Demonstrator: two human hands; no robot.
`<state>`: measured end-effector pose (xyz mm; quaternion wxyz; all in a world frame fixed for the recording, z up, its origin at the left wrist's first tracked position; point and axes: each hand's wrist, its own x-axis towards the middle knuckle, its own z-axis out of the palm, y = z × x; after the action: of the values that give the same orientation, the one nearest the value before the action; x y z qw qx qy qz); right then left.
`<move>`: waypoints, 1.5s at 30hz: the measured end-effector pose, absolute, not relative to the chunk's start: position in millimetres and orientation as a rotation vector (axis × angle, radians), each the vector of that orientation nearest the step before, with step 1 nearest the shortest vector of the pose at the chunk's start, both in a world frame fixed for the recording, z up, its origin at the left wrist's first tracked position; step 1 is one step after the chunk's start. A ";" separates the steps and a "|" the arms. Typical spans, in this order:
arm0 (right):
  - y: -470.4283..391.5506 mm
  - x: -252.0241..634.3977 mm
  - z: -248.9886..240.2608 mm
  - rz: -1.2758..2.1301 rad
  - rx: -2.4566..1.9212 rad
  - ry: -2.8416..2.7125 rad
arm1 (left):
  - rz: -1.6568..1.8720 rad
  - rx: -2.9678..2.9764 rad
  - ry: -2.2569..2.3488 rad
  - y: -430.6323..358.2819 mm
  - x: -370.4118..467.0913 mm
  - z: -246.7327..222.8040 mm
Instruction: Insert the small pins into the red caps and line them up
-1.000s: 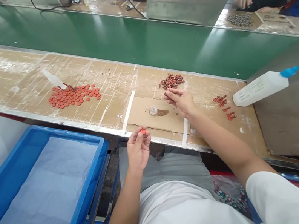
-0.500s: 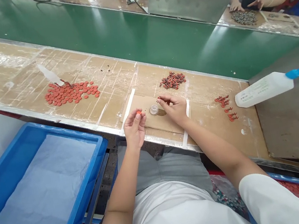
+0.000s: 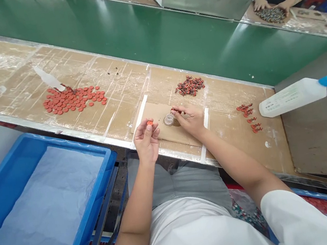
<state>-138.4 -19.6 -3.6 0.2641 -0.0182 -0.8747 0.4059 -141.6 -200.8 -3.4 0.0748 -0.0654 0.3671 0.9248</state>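
Note:
Between the thumb and fingers of my left hand is a small round orange-red disc. My right hand pinches a small dark red piece at its fingertips; its exact shape is too small to make out. Between the hands, a small clear round cup rests on a cardboard sheet, beside the right fingertips. Beyond my right hand lies a pile of small red-and-dark pieces. Many orange-red discs are spread on the bench to the left.
A white bottle with a blue nozzle leans at the right, near several red assembled-looking pieces. A white pointed bottle touches the discs. A blue tray stands lower left. Behind runs a green belt; a co-worker's hands are across it.
My hands stay nearly in place, still holding the disc and the dark red piece. The view has shifted slightly. Across the belt, the co-worker's hands have moved around their pile.

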 end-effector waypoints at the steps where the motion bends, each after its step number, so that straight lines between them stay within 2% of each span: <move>1: -19.5 -138.2 -3.5 1.082 -0.057 -2.383 | 2.775 -0.199 1.105 -201.0 -141.6 -3.9; 12: -18.7 -138.2 -4.8 0.996 0.012 -2.438 | 2.798 -0.152 1.027 -202.5 -140.6 -4.3; 19: -23.9 -136.7 -1.0 1.102 -0.063 -2.374 | 2.789 -0.159 1.045 -202.9 -140.5 -4.3; 27: -28.0 -131.1 24.8 2.022 -0.535 -1.770 | 2.790 -0.252 1.009 -204.0 -125.3 0.6; 31: -24.6 -117.9 43.0 2.415 -0.614 -1.552 | 2.708 -0.284 0.974 -198.8 -110.4 6.0; 45: -40.7 -70.0 89.1 3.078 -0.570 -0.953 | 2.585 -0.155 0.977 -189.5 -80.5 37.1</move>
<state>-70.0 -40.7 89.1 -0.0654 -0.1739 -0.2905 0.9387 -80.5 -189.5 37.1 0.1856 -0.0549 0.3469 0.9177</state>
